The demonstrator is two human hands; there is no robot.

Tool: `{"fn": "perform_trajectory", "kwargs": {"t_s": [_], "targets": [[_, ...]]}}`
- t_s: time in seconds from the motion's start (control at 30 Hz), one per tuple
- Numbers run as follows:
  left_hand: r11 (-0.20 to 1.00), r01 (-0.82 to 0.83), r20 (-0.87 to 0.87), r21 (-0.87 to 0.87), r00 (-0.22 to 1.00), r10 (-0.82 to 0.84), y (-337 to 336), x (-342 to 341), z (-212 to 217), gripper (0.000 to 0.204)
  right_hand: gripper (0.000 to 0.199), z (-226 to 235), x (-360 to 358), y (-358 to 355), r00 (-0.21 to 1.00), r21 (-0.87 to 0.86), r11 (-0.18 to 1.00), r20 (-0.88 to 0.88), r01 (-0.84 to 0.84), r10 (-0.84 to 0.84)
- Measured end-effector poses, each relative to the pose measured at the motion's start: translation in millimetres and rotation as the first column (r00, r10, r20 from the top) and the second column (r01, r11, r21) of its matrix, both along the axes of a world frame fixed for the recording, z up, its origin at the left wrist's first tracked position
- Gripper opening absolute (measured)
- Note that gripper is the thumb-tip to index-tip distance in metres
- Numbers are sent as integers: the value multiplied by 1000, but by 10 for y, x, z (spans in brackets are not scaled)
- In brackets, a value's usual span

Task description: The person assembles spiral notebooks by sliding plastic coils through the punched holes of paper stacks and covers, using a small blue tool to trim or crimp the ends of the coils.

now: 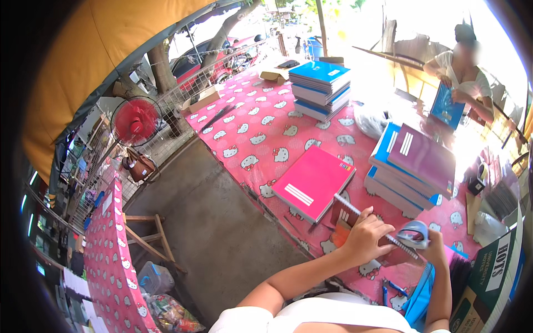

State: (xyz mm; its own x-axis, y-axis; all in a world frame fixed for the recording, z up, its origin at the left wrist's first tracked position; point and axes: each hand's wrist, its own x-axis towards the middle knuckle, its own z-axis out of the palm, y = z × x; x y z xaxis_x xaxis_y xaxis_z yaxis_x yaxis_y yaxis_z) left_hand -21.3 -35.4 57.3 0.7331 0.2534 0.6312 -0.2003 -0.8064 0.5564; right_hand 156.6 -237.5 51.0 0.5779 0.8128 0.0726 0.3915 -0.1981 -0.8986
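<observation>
A spiral-bound notebook [348, 213] with a brown and orange cover is tilted up from the table right in front of me. My left hand [367, 236] grips it along its coil edge, fingers curled over the top. In my right hand [435, 248] is a pale blue ring-shaped tool [413, 234], held close to the coil's near end; its exact kind is unclear. Left of the notebook lies a bright pink notebook [314, 183]. Blue-handled pliers [392, 289] rest on the table below my hands, beside blue covers [421, 299].
Stacks of notebooks stand beyond: one blue-topped [320, 83], one purple-topped [422, 155]. A printed carton [488, 277] stands at the right. Across the pink table [244, 127] a person [463, 83] holds a blue notebook [447, 106]. A red fan [136, 121] is at the left.
</observation>
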Motion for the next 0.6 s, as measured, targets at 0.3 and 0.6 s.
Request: {"fn": "perform_trajectory", "kwargs": {"t_s": [0.3,0.6], "targets": [[964,-224,-216,140,944,250,229,-201,130,43,35,14,-38,280,927,220,974,-355,-46,124],[979,-202,-119,-6,972,200,457,-167,-1,40,42,-54,-6,533,996,33,998,-61,-60,62]]}}
